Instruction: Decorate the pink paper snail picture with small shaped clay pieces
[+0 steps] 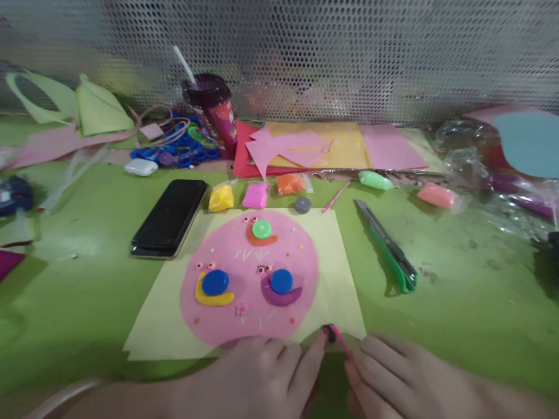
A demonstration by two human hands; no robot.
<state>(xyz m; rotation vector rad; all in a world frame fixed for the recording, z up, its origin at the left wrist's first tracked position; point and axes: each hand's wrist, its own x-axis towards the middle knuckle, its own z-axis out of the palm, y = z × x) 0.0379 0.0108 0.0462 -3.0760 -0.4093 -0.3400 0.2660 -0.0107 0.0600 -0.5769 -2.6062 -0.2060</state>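
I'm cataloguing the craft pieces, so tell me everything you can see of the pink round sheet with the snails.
The pink round sheet looks like thin felt or paper, cut roughly circular, lying flat on a pale yellow sheet. Three clay snails sit on it: an orange snail with a green shell, a yellow snail and a purple snail, both blue-shelled. Tiny dots, grass marks and a flower decorate it. The left hand covers its near edge.

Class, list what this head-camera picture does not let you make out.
Head view only:
- Small black lump by the pale yellow paper sheet: too small to identify.
- Right hand: its fingers hide any grip on the thin pink stick; bottom edge cuts the wrist.
- Dark red plastic cup: label blurred.
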